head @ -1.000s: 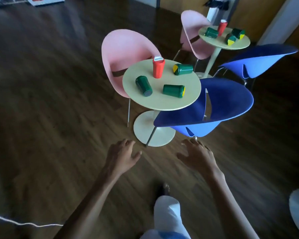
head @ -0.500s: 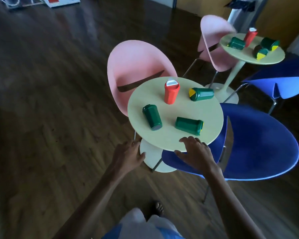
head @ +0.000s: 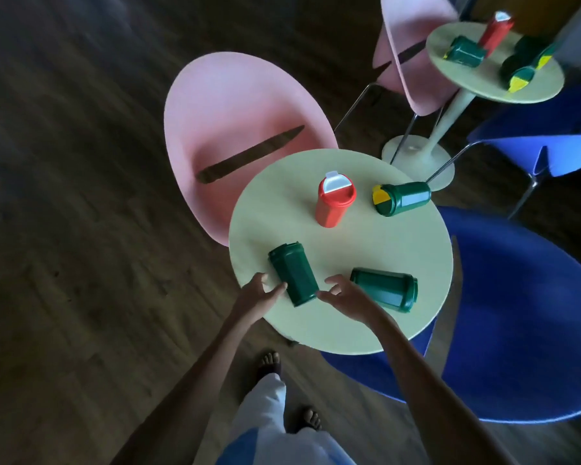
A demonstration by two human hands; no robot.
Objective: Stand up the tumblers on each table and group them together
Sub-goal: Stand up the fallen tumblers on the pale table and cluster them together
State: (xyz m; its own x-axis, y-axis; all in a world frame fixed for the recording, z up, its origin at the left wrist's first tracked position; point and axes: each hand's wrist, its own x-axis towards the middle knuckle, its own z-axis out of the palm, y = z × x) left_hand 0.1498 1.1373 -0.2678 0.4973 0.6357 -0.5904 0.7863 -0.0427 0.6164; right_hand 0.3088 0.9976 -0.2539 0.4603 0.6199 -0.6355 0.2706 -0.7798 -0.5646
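Observation:
On the near round table [head: 366,327] a red tumbler [head: 333,199] stands upright. Three green tumblers lie on their sides: one at the front left [head: 293,277], one at the front right [head: 386,288], one with a yellow lid at the back right [head: 401,198]. My left hand [head: 257,294] touches the base end of the front-left tumbler from the left, fingers loosely spread. My right hand [head: 344,297] hovers just right of that same tumbler, fingers relaxed, holding nothing.
A pink chair [head: 235,129] stands behind the table and a blue chair [head: 524,330] on its right. A second round table [head: 490,85] at the back right carries an upright red tumbler [head: 495,31] and several green ones lying down. My feet are on the dark wood floor.
I have come up to the near table. Both hands rose from below its edge to either side of the front-left green tumbler.

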